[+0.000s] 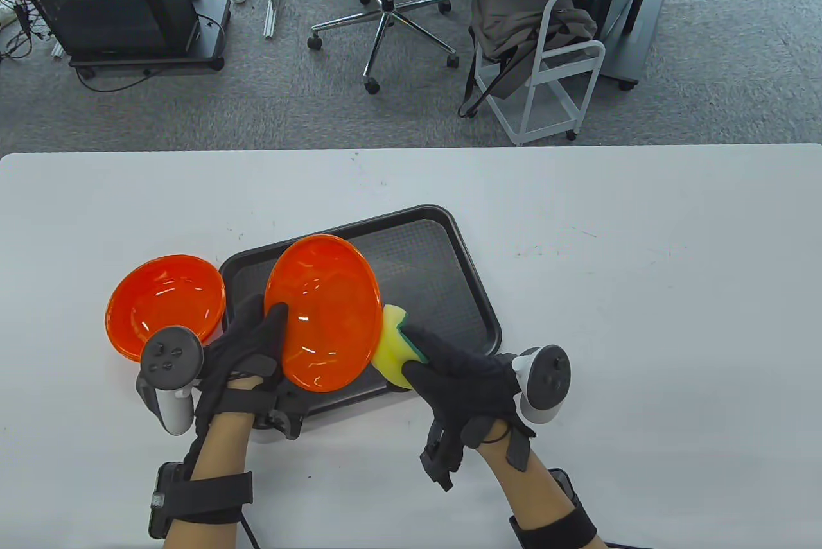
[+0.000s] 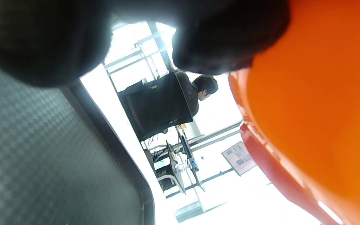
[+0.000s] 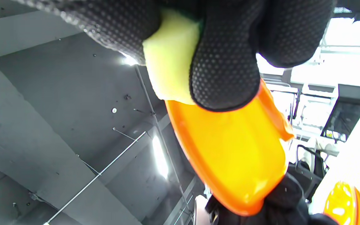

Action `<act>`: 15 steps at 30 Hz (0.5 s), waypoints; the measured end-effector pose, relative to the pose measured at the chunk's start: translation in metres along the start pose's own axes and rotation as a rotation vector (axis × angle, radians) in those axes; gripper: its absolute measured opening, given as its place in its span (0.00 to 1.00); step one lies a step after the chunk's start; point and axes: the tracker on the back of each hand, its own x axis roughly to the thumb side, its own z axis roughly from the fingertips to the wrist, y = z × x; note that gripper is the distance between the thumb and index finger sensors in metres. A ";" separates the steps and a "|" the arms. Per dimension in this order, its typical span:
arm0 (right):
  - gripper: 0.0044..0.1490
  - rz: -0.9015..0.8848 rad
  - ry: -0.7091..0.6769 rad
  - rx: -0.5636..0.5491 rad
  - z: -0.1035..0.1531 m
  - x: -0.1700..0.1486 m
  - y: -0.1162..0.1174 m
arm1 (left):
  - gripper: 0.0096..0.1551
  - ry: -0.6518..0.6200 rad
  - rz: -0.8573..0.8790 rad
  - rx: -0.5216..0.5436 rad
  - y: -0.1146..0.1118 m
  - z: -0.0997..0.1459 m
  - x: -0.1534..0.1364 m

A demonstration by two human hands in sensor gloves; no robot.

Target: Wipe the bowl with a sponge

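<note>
Table view, looking down. A white desk (image 1: 578,221) carries a dark tray (image 1: 443,266) near the middle. The left hand (image 1: 247,350) grips an orange bowl (image 1: 324,311) by its rim at about 9 o'clock, thumb laid over the inside, and holds it tilted above the tray with its hollow turned up and toward the right, probably so the other hand can reach it. The bowl looks empty. The right hand (image 1: 462,375) holds a yellow sponge (image 1: 393,350) with a green back, its fingers (image 1: 424,343) closed around it. The sponge touches the bowl's rim at about 4 o'clock, seemingly at the outer edge and not yet inside. A second orange bowl, the spare (image 1: 166,305), sits upright and empty on the desk at the tray's 9 o'clock, just beside it. The tray holds nothing that shows.

Left wrist view, tilted. Blurred dark fingers (image 2: 223,37) hang from the top, one against the bowl's (image 2: 317,109) orange wall on the right. The tray's (image 2: 48,156) textured floor fills the lower left. How tightly the fingers press cannot be told here.

Right wrist view, tilted. Dotted glove fingers (image 3: 227,62) pinch the sponge (image 3: 170,62) at the top, its yellow foam squeezed between them. The bowl (image 3: 236,153) stands on edge just under it, touching the sponge at its rim, with the left hand (image 3: 277,200) gripping the bowl's far end. The tray (image 3: 58,109) lies behind.
</note>
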 end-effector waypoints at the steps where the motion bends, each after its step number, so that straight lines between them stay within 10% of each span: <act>1: 0.29 0.020 -0.009 -0.013 0.000 0.001 -0.002 | 0.29 0.001 -0.004 -0.011 0.000 0.000 0.000; 15: 0.28 0.133 -0.034 -0.171 0.006 -0.002 -0.016 | 0.29 -0.032 0.033 -0.299 -0.021 -0.001 0.007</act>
